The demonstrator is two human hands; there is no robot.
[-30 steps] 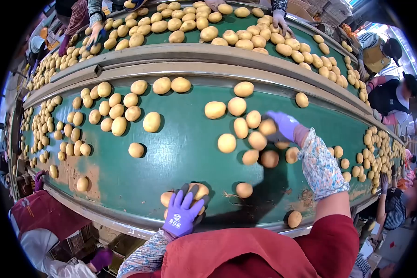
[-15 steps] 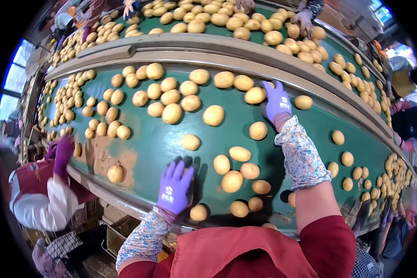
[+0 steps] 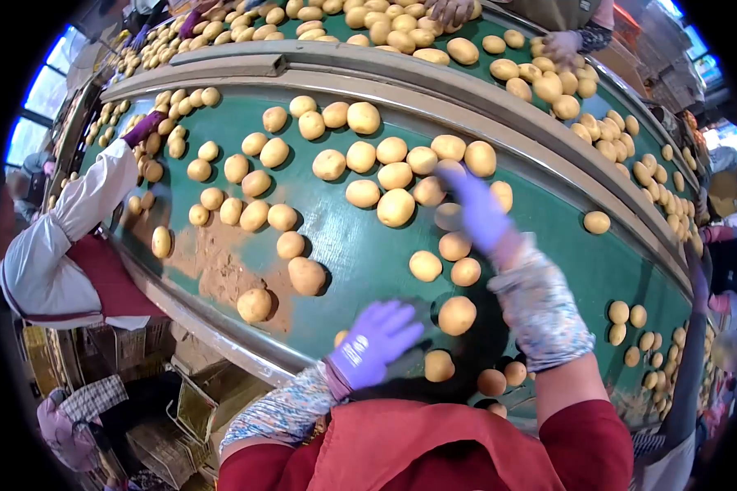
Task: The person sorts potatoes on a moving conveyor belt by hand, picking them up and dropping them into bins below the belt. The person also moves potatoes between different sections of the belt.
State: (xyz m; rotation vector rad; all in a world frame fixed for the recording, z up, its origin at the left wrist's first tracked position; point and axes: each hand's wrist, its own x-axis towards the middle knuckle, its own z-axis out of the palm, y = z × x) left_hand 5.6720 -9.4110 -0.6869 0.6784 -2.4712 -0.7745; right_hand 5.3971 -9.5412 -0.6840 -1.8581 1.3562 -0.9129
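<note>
My left hand (image 3: 377, 344), in a purple glove, is open over the near side of the green belt (image 3: 360, 290), fingers stretched to the right. A potato (image 3: 341, 337) peeks out behind it, and another potato (image 3: 440, 366) lies just beyond its fingertips. Motion smears my right hand (image 3: 479, 211), also purple-gloved, at the right end of a cluster of potatoes (image 3: 395, 208). Its fingers are too blurred to show whether they grip anything. One potato (image 3: 449, 217) sits partly shaded beside that hand, and a larger potato (image 3: 457, 315) lies between my two hands.
A raised rail (image 3: 368, 86) separates this belt from a far belt full of potatoes, where a co-worker's gloved hand (image 3: 562, 47) rests among them. At left, a co-worker's sleeve (image 3: 98, 192) reaches over the belt. Crates (image 3: 192, 409) stand below the near edge (image 3: 213, 335).
My left hand has moved right and its fingers now point right. My right hand has come down slightly leftward. Potatoes on my belt have shifted right, and the left co-worker's arm now stretches over the belt.
</note>
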